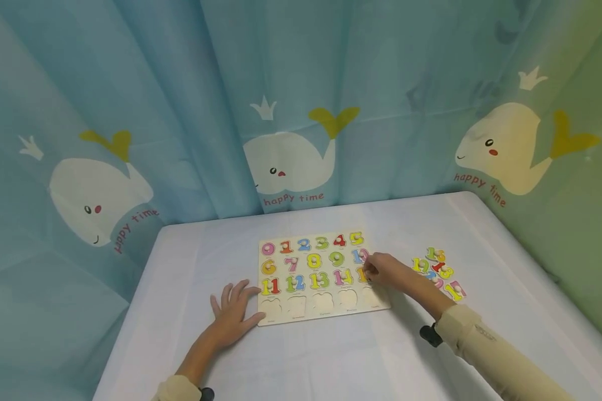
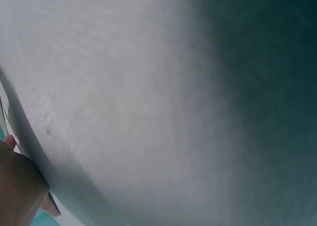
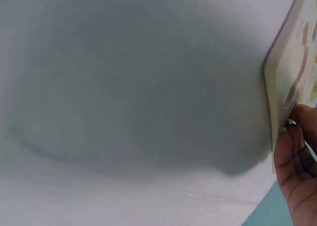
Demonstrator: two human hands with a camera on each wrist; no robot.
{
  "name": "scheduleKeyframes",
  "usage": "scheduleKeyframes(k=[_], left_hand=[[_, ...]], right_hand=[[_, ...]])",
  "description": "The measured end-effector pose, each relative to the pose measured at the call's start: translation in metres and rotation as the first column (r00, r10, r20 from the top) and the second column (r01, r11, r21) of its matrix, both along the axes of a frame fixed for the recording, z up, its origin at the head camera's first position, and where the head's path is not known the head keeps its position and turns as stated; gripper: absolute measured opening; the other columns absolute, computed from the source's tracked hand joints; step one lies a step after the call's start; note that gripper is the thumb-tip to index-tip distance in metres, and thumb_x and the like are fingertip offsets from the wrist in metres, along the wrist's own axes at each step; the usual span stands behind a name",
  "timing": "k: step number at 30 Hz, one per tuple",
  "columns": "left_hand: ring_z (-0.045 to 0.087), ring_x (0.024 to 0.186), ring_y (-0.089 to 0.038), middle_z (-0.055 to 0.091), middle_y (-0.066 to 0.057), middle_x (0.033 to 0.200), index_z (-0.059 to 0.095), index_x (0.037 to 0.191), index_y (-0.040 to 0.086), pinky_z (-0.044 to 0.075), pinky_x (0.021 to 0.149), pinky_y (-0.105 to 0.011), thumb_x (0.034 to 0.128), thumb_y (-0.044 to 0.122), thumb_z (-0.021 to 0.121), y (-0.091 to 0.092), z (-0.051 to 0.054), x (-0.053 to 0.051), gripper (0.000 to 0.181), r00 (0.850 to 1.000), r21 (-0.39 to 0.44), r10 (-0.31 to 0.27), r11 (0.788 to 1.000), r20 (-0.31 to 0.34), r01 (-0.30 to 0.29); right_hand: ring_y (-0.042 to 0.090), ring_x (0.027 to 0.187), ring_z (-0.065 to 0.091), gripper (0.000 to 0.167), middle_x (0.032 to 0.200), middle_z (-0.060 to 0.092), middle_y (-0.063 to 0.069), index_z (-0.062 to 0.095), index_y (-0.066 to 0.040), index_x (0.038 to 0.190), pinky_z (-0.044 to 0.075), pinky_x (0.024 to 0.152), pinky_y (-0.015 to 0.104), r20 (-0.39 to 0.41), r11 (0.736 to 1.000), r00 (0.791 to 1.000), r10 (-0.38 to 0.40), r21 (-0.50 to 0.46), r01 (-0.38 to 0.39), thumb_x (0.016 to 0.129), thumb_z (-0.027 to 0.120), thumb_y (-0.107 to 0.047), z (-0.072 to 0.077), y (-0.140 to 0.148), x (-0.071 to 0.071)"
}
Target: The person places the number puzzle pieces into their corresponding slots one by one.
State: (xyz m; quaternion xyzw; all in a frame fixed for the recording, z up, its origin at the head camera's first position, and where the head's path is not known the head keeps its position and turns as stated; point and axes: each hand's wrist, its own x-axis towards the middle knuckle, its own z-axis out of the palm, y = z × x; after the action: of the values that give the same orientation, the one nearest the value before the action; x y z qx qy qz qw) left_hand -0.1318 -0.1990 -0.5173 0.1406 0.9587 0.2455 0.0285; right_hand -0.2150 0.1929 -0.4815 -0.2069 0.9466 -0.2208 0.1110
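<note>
A wooden number puzzle board (image 1: 326,316) lies on the table, with knobbed pieces from 0 to 14 in its upper rows and bare recesses along the front row. My left hand (image 1: 232,313) rests spread at the board's left edge, thumb and forefinger touching it. At the third row's right end, my right hand (image 1: 378,268) pinches the knob of an orange number piece (image 1: 362,274); the fingers hide most of this piece. The right wrist view shows the right hand (image 3: 299,154) pinching at the board's edge. The left hand (image 2: 20,184) is only partly seen in its wrist view.
Several loose number pieces (image 1: 437,272) lie in a cluster right of the board, beyond the right forearm. The white-covered table (image 1: 291,367) meets a blue whale-print curtain (image 1: 195,184) at the back and sides.
</note>
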Motion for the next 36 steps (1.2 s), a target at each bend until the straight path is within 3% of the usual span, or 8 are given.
scheduleKeyframes(k=[5, 9, 14, 19, 25, 28, 31, 36], left_hand=[[0.009, 0.133, -0.046, 0.025, -0.018, 0.146, 0.046, 0.131, 0.017, -0.008, 0.093, -0.075, 0.0865, 0.045, 0.063, 0.001, 0.0, -0.001, 0.055, 1.0, -0.004, -0.003, 1.0, 0.002, 0.003], [0.009, 0.133, -0.046, 0.026, -0.018, 0.146, 0.046, 0.13, 0.017, -0.007, 0.093, -0.075, 0.0865, 0.044, 0.064, 0.001, 0.003, -0.001, 0.055, 1.0, -0.004, 0.0, 1.0, 0.003, 0.0], [0.01, 0.132, -0.046, 0.026, -0.018, 0.145, 0.047, 0.13, 0.017, -0.006, 0.093, -0.075, 0.0867, 0.044, 0.063, 0.001, 0.004, 0.0, 0.054, 1.0, -0.006, 0.0, 1.0, -0.006, 0.0], [0.011, 0.132, -0.047, 0.027, -0.018, 0.145, 0.046, 0.13, 0.017, -0.006, 0.092, -0.076, 0.0865, 0.044, 0.063, 0.002, 0.002, 0.002, 0.054, 1.0, -0.003, -0.006, 1.0, -0.016, 0.005], [0.011, 0.132, -0.047, 0.028, -0.018, 0.144, 0.046, 0.13, 0.017, -0.007, 0.092, -0.075, 0.0864, 0.043, 0.064, 0.001, 0.001, 0.003, 0.054, 1.0, 0.002, 0.0, 1.0, -0.019, 0.0], [0.01, 0.133, -0.046, 0.027, -0.017, 0.145, 0.045, 0.131, 0.018, -0.007, 0.093, -0.075, 0.0866, 0.043, 0.063, 0.001, 0.0, 0.002, 0.054, 1.0, -0.007, 0.004, 1.0, -0.016, -0.004], [0.009, 0.133, -0.044, 0.025, -0.017, 0.146, 0.044, 0.132, 0.018, -0.008, 0.094, -0.074, 0.0872, 0.045, 0.062, 0.0, -0.002, 0.0, 0.055, 1.0, -0.018, 0.002, 1.0, -0.007, -0.002], [0.008, 0.134, -0.044, 0.025, -0.017, 0.147, 0.044, 0.132, 0.019, -0.007, 0.094, -0.074, 0.087, 0.047, 0.062, 0.001, -0.003, -0.001, 0.056, 1.0, -0.028, 0.001, 1.0, 0.002, -0.001]], right_hand=[[0.017, 0.075, 0.055, 0.016, 0.083, 0.057, 0.003, 0.065, 0.0, 0.1, 0.05, 0.067, 0.032, -0.113, 0.998, 0.992, -0.057, -0.012, 0.056, 0.088, 0.065, -0.011, 0.005, 0.022, 0.001], [0.028, 0.076, 0.058, 0.019, 0.086, 0.058, 0.016, 0.062, 0.008, 0.102, 0.05, 0.066, 0.042, -0.254, 0.967, 0.934, -0.251, -0.027, 0.253, 0.088, 0.062, -0.005, 0.013, 0.059, -0.005], [0.04, 0.083, 0.053, 0.026, 0.094, 0.05, 0.031, 0.054, 0.018, 0.105, 0.047, 0.073, 0.051, -0.169, 0.9, 0.886, -0.432, -0.013, 0.436, 0.089, 0.057, -0.002, 0.014, 0.102, -0.003], [0.04, 0.086, 0.051, 0.02, 0.09, 0.053, 0.028, 0.055, 0.02, 0.097, 0.047, 0.074, 0.051, -0.097, 0.887, 0.882, -0.461, -0.028, 0.461, 0.09, 0.052, 0.001, 0.006, 0.119, 0.003], [0.034, 0.08, 0.053, 0.015, 0.087, 0.057, 0.024, 0.057, 0.016, 0.096, 0.047, 0.073, 0.048, -0.187, 0.89, 0.871, -0.455, -0.063, 0.451, 0.088, 0.056, 0.003, 0.006, 0.114, -0.002], [0.034, 0.078, 0.054, 0.017, 0.084, 0.056, 0.025, 0.057, 0.017, 0.095, 0.047, 0.072, 0.049, -0.208, 0.911, 0.889, -0.409, -0.036, 0.41, 0.086, 0.059, 0.003, 0.012, 0.11, -0.004], [0.037, 0.081, 0.053, 0.024, 0.086, 0.055, 0.026, 0.055, 0.019, 0.098, 0.047, 0.076, 0.05, -0.101, 0.911, 0.909, -0.405, 0.041, 0.41, 0.086, 0.061, -0.001, 0.019, 0.109, -0.003], [0.038, 0.082, 0.057, 0.027, 0.085, 0.058, 0.027, 0.055, 0.021, 0.097, 0.048, 0.077, 0.05, 0.017, 0.898, 0.904, -0.428, 0.121, 0.423, 0.086, 0.06, -0.003, 0.022, 0.116, 0.002]])
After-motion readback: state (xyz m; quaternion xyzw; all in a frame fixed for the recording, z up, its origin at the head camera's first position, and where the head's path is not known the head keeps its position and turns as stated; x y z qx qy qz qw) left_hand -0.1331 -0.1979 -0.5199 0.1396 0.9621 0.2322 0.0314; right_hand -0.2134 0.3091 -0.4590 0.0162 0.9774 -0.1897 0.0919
